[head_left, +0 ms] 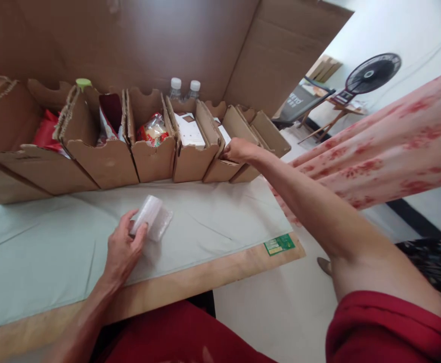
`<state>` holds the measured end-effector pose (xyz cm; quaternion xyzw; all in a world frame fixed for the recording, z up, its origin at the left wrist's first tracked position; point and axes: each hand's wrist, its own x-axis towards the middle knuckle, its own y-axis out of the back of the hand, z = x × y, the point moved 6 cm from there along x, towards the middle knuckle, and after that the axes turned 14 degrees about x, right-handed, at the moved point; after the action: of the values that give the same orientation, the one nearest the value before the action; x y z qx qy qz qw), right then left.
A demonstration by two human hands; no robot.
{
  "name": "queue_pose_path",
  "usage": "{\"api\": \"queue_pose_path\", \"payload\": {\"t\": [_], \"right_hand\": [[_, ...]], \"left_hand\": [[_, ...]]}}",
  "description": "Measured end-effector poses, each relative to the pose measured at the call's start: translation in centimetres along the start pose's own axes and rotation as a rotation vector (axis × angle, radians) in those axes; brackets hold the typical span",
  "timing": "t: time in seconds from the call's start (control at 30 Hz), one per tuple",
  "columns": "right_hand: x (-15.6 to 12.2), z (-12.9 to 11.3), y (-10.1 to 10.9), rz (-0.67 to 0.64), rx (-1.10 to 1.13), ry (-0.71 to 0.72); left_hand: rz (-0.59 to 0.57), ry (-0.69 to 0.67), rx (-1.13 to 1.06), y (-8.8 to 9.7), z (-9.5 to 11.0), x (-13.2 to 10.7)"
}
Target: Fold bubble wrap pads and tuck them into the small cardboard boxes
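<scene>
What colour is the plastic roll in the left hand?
The plastic roll is whitish and see-through, as the head view shows.

A row of cardboard boxes (193, 169) is walling off the far side of the surface (213, 217), a tall cardboard panel (160, 50) rising behind. Open tops are leaving entry from above, but the right hand (239, 150) is occupying one. Bare cloth is stretching in front, the left hand (125, 247) and bubble wrap (148, 214) obstructing part.

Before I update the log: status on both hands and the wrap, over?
Left hand: grip on bubble wrap. Right hand: inside box, hold unclear. Box walls flank it.
</scene>
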<state>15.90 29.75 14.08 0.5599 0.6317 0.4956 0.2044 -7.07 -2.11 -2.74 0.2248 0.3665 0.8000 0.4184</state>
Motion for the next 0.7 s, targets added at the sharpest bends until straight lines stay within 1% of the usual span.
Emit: {"api": "queue_pose_path", "payload": {"t": [0.03,0.07,0.1,0.13,0.17,0.2,0.23,0.27,0.3,0.33,0.37,0.4,0.43,0.47,0.5,0.53,0.57,0.6,0.63,0.67,0.7], "right_hand": [[-0.6,-0.4,0.5,-0.088,-0.018,-0.017],[-1.3,-0.8,1.6,-0.159,-0.034,-0.024],[-2.2,-1.3,3.2,-0.174,-0.039,-0.011],[-3.2,-2.0,5.4,-0.118,-0.025,0.024],[-4.5,-3.0,8.0,0.006,0.013,0.082],[-6.2,-4.0,10.4,0.157,0.080,0.153],[-8.2,-5.0,12.1,0.263,0.173,0.220],[-10.4,-5.8,13.1,0.338,0.282,0.278],[-12.4,-6.5,12.8,0.314,0.406,0.317],[-14.0,-7.1,11.4,0.195,0.530,0.337],[-15.3,-7.7,9.1,0.004,0.628,0.337],[-16.4,-8.1,6.4,-0.197,0.685,0.318],[-17.0,-8.2,4.0,-0.355,0.707,0.290],[-17.0,-8.0,2.2,-0.438,0.693,0.262],[-16.1,-7.6,1.1,-0.433,0.650,0.243],[-14.6,-7.2,0.8,-0.368,0.581,0.238],[-12.7,-6.9,1.0,-0.287,0.489,0.245],[-10.6,-6.8,1.3,-0.235,0.377,0.263],[-8.4,-7.1,1.5,-0.230,0.255,0.283],[-6.3,-7.5,1.3,-0.287,0.134,0.304],[-4.5,-8.0,0.9,-0.381,0.024,0.322]], "left_hand": [[-0.066,0.063,-0.105,0.0,-0.5,0.0],[-0.131,0.096,-0.184,0.0,-0.9,0.0],[-0.170,0.107,-0.227,0.2,-1.4,0.1],[-0.173,0.104,-0.227,0.5,-1.9,0.3],[-0.136,0.090,-0.191,1.2,-2.3,0.5],[-0.058,0.063,-0.138,2.0,-2.6,0.5],[0.053,0.018,-0.091,3.1,-2.5,0.5],[0.170,-0.050,-0.065,4.2,-2.1,0.2],[0.272,-0.143,-0.057,5.0,-1.3,-0.3],[0.344,-0.256,-0.057,5.6,-0.1,-1.0],[0.381,-0.374,-0.055,5.8,1.2,-1.7],[0.386,-0.490,-0.036,5.5,2.5,-2.4],[0.358,-0.594,0.012,4.8,3.6,-2.9],[0.311,-0.678,0.084,3.7,4.5,-3.3],[0.261,-0.744,0.164,2.3,4.9,-3.6],[0.216,-0.789,0.242,0.9,5.0,-3.7],[0.185,-0.816,0.308,-0.4,4.7,-3.8],[0.167,-0.827,0.354,-1.5,4.3,-3.7],[0.159,-0.827,0.373,-2.3,3.8,-3.6],[0.161,-0.820,0.371,-2.8,3.3,-3.5],[0.162,-0.809,0.362,-3.2,2.8,-3.4]]}}
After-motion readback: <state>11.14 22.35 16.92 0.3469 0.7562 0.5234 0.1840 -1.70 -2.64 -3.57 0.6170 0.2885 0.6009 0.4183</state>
